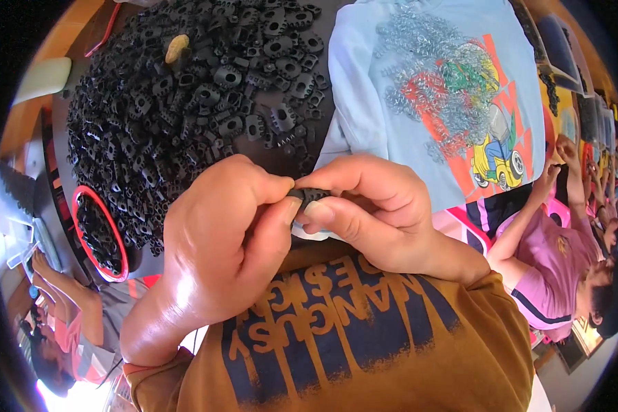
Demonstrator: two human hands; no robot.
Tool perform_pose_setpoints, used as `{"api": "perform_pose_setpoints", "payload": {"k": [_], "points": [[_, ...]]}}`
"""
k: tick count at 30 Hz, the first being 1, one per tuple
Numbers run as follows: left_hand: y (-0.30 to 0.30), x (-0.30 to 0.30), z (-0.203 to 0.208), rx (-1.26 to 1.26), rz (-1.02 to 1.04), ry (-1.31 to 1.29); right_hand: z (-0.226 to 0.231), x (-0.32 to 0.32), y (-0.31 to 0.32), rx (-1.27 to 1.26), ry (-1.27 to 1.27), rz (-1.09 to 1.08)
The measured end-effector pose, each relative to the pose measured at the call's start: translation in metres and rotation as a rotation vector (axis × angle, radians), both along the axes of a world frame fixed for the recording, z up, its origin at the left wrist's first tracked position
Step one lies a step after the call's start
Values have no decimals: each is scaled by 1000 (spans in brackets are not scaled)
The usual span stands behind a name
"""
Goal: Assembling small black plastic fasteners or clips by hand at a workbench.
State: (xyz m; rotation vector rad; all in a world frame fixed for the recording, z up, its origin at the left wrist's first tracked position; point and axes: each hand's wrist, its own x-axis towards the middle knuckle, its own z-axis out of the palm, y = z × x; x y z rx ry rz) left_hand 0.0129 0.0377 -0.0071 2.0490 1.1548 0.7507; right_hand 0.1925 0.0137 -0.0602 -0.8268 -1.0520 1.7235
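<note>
My left hand (220, 237) and my right hand (384, 209) meet in front of my chest, thumbs and forefingers pinched together. Between their fingertips they hold a small black plastic hair claw clip piece (314, 195), mostly covered by the fingers. Beyond my left hand spreads a large heap of black toothed claw clip pieces (165, 110), many with oval holes. To the right, a tangle of small metal springs (432, 89) lies on a light blue printed cloth (357, 89), past my right hand.
A tan peanut-shaped thing (177, 49) sits on the heap. At the left, a red-rimmed container (121, 237) holds more black pieces. One person in a pink shirt (549, 257) works at the right, another person (72, 329) at the left. The dark tabletop (326, 41) shows between heap and cloth.
</note>
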Motion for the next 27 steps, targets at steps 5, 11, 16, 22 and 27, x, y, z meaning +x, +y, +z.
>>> {"api": "perform_pose_setpoints", "payload": {"k": [5, 11, 16, 22, 27], "points": [[0, 4, -6, 169, -44, -13, -2, -1, -2, 125, -62, -80], [-10, 15, 1, 139, 44, 24, 8, 4, 3, -191, 325, -6], [-10, 21, -7, 298, 29, 111, 4, 6, 7, -174, 539, 30], [-10, 23, -19, 466, -32, 104, 1, 10, 8, -96, 485, 58], [-2, 28, -5, 335, 12, 133, 3, 11, 8, -199, 545, 27]]}}
